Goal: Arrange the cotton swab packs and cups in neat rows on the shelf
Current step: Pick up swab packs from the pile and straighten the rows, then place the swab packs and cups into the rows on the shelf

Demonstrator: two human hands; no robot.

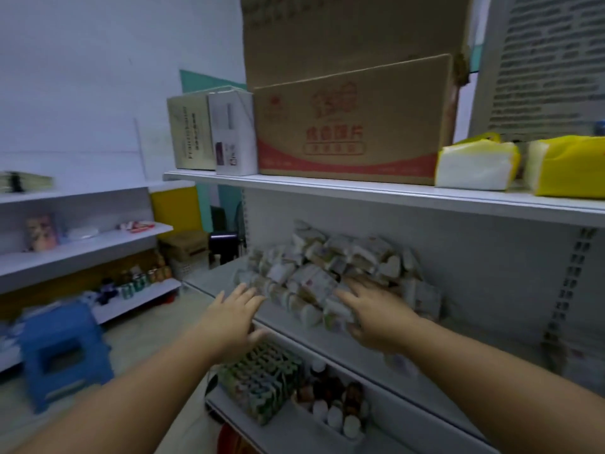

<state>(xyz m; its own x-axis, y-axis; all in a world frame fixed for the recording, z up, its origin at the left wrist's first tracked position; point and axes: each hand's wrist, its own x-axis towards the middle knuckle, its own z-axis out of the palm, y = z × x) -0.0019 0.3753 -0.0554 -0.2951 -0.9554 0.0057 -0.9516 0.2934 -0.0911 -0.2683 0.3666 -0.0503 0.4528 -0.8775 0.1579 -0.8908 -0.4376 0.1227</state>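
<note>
One heap of cotton swab packs [327, 263], too blurred to count, on the shelf [209, 278], left hand [229, 319] spread, holding nothing, right hand [376, 312] flat on the heap, fingers straight

Dim, bluish light — motion blur, wide-angle warping.

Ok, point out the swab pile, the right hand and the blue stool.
swab pile [314, 267]: head view, middle of the heap.
right hand [376, 314]: head view, back of the hand.
blue stool [65, 335]: head view, its seat top.
</note>
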